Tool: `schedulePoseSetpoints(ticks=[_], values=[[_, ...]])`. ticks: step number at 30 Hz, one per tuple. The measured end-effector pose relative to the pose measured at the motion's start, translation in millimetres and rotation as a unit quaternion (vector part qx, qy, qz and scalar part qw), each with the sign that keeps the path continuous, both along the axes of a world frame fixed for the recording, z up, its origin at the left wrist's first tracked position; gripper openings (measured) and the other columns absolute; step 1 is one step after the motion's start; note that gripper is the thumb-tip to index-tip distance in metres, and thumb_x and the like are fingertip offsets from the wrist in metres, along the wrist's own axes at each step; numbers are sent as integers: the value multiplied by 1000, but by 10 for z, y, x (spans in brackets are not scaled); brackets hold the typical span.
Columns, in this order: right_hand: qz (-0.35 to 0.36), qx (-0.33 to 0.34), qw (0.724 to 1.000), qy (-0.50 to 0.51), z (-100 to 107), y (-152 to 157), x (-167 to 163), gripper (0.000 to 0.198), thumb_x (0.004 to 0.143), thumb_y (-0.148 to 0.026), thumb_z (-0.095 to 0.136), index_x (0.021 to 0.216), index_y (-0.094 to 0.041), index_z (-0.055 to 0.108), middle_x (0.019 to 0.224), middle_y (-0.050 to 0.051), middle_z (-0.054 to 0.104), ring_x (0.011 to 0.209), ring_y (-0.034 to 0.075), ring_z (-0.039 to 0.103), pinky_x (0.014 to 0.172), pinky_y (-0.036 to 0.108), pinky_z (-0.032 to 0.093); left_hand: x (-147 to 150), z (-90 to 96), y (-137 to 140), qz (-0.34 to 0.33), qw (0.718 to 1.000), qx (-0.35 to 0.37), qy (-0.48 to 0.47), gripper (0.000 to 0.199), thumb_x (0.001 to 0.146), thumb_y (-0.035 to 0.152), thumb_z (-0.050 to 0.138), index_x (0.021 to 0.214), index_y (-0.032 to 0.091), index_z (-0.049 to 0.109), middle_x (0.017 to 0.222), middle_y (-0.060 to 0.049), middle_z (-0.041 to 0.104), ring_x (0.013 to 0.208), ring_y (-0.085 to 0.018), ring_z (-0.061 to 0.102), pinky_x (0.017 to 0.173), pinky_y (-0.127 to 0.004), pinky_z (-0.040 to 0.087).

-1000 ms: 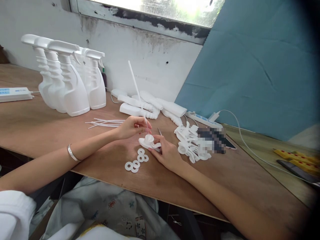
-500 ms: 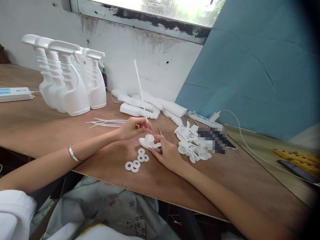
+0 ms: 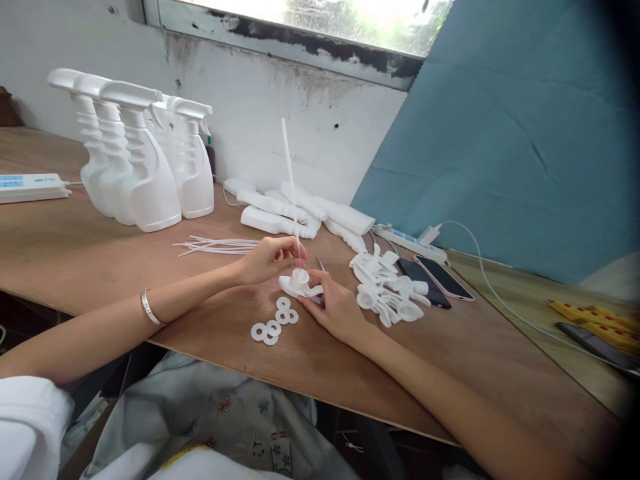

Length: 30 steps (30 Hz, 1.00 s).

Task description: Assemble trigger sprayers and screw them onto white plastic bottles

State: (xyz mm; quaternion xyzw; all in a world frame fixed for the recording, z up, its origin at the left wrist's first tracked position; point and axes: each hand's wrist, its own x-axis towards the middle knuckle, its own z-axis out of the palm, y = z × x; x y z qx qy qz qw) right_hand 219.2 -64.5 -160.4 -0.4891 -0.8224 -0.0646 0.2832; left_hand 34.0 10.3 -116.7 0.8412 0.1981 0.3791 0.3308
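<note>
Between the fingers of my left hand [image 3: 273,259] is a thin white dip tube [image 3: 289,160], held nearly upright with its top leaning slightly left. Its lower end is by the open collar of a white trigger spray head [image 3: 299,280]; whether it sits inside, I cannot tell. My right hand [image 3: 334,303] grips that spray head low over the table, collar facing up. A slim metal tool [image 3: 321,264] sticks out beside the right fingers, its lower part hidden. Several flat white ring gaskets [image 3: 273,328] lie just in front of the spray head.
Assembled spray bottles [image 3: 153,180] stand at the back left. Loose dip tubes [image 3: 215,247] lie left of my hands. Empty bottles [image 3: 280,219] lie by the wall. Spray heads [image 3: 383,283], phones [image 3: 445,277] and a power strip [image 3: 410,241] are on the right.
The dip tube's top has swung slightly right, making it more upright. My left hand has shifted a little right and down with it. My right hand keeps hold of the spray head.
</note>
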Motion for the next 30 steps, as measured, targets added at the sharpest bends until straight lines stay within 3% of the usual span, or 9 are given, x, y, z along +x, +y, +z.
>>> schedulePoseSetpoints(ticks=[12, 19, 30], values=[[6, 8, 1000, 2, 9, -3, -8, 33, 82, -31, 53, 110, -20, 39, 86, 2, 60, 56, 14, 58, 56, 26, 44, 37, -23, -47, -21, 998, 40, 31, 12, 81, 20, 47, 82, 13, 57, 72, 0, 61, 60, -8, 49, 56, -20, 36], [5, 12, 1000, -5, 5, 0, -9, 29, 82, -30, 52, 107, -20, 40, 86, 2, 61, 57, 14, 58, 54, 26, 43, 63, -20, -61, -11, 999, 39, 20, 15, 80, 26, 52, 80, 13, 60, 59, 4, 51, 54, -7, 40, 52, -19, 32], [14, 15, 1000, -6, 21, -7, -22, 27, 82, -31, 51, 105, -19, 41, 84, 2, 61, 59, 16, 59, 55, 27, 44, 68, -42, -93, -14, 999, 51, 7, 3, 73, 14, 53, 74, 13, 56, 59, 4, 51, 49, -5, 35, 47, -17, 30]])
